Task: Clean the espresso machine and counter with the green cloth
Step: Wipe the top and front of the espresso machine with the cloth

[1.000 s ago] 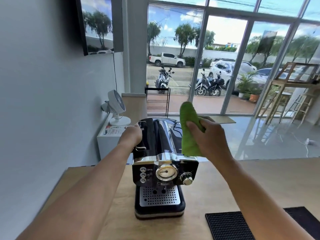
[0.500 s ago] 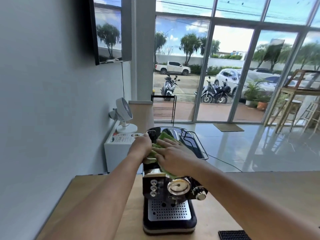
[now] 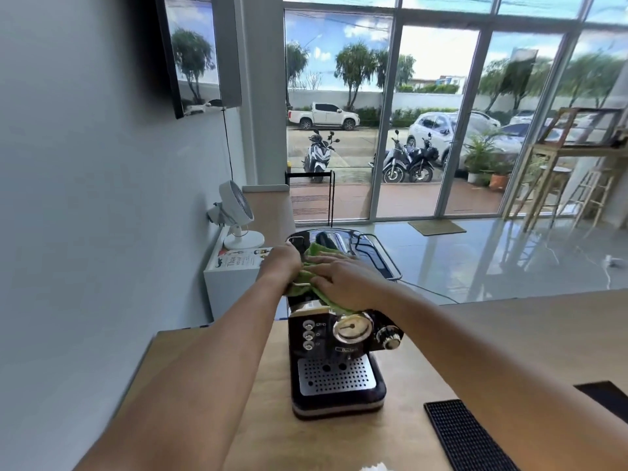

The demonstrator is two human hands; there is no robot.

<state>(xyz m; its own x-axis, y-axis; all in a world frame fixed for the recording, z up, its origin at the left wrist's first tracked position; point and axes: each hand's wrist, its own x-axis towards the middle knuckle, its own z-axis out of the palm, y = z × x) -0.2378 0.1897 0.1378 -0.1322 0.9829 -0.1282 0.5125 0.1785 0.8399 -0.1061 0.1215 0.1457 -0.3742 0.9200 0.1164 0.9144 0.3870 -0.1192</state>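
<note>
A black and chrome espresso machine [image 3: 336, 351] stands on the wooden counter [image 3: 509, 334], its gauge and knobs facing me. The green cloth [image 3: 314, 253] lies crumpled on the machine's top. My right hand [image 3: 343, 283] presses flat on the cloth with straight fingers, covering most of it. At the top left edge of the machine my left hand [image 3: 283, 263] grips the body by the metal rail, its fingertips hidden behind the machine.
A black rubber mat [image 3: 465, 436] lies on the counter to the right of the machine. Beyond the counter's far left stands a white cabinet [image 3: 234, 266] with a small white fan [image 3: 236, 215]. The grey wall runs close along the left.
My right hand brought the green cloth down from the air onto the machine's top and now presses it there. My left hand stayed on the machine's left edge.
</note>
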